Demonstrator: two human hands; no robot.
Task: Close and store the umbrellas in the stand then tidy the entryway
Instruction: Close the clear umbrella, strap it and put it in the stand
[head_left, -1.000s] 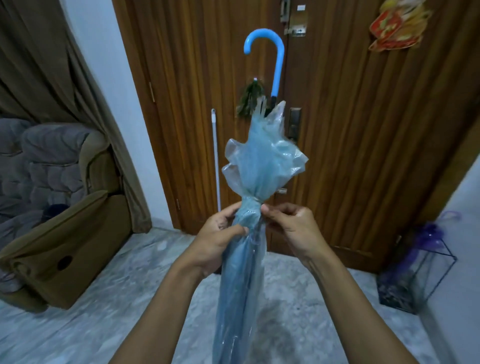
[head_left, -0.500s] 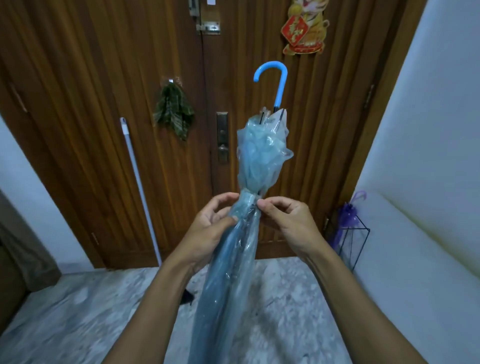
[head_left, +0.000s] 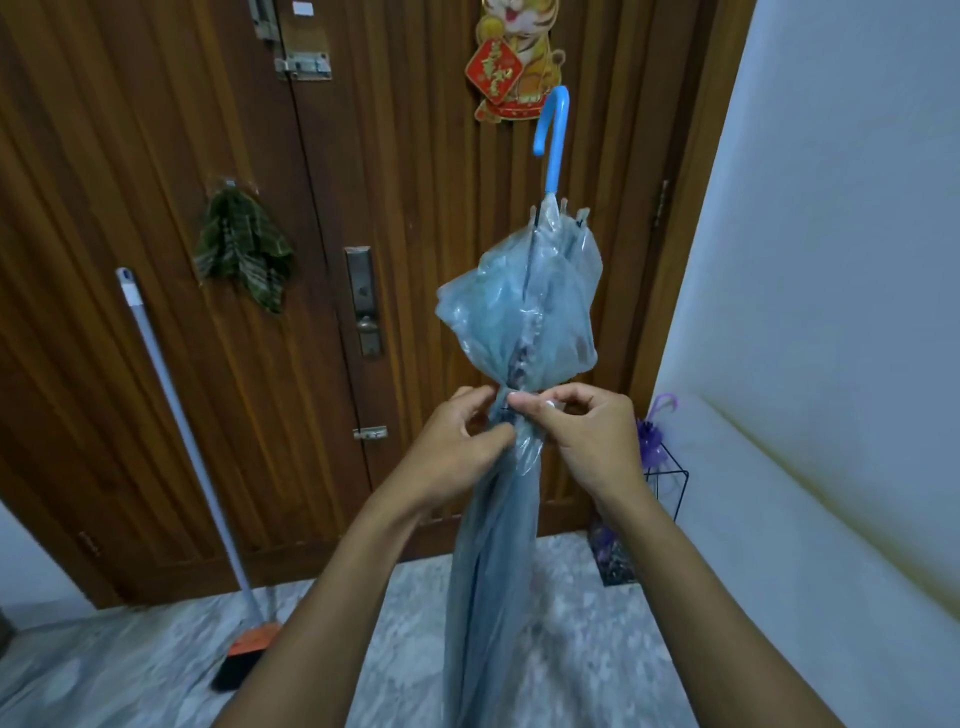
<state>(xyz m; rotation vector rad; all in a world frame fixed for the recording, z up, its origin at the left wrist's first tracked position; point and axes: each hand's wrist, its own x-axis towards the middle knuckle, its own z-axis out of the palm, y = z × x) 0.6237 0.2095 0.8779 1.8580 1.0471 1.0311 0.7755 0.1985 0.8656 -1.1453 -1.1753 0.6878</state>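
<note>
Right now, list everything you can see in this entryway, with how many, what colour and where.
umbrella: one, translucent blue with blue hooked handle, closed, held upright at centre
umbrella stand: one, black wire, floor by the right wall, holding something purple
door: double, brown wood, straight ahead
door handle plate: one, dark metal, mid door
latch: one, silver, top of door
tiger decoration: one, red and gold, upper door
cloth: one, green, hanging on left door
broom: one, pale handle, orange and black head, leaning on left door
left hand: one, pinching the umbrella's gathered waist
right hand: one, pinching the same spot
</note>
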